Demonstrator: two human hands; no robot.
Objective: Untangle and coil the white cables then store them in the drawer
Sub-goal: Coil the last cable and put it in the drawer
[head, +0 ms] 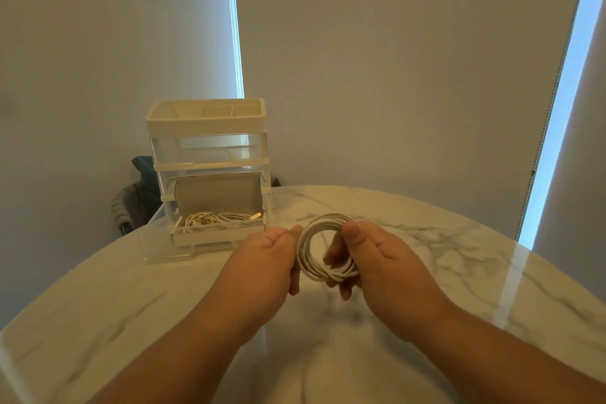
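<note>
A white cable (pixel 310 264) is wound into a round coil held upright above the marble table (pixel 459 256). My left hand (pixel 265 259) grips the coil's left side. My right hand (pixel 373 256) grips its right side, thumb on top and fingers through the loop. To the left stands a clear-and-white drawer unit (pixel 206 141). Its lowest drawer (pixel 216 234) is pulled open toward me. Inside that drawer lie other white cables (pixel 216 219), loosely coiled.
The drawer unit's top is a white tray with compartments (pixel 205 111). A dark chair with grey cloth (pixel 134 203) stands behind the table at the left. Window blinds fill the background. The table's rounded edge curves along the left and right.
</note>
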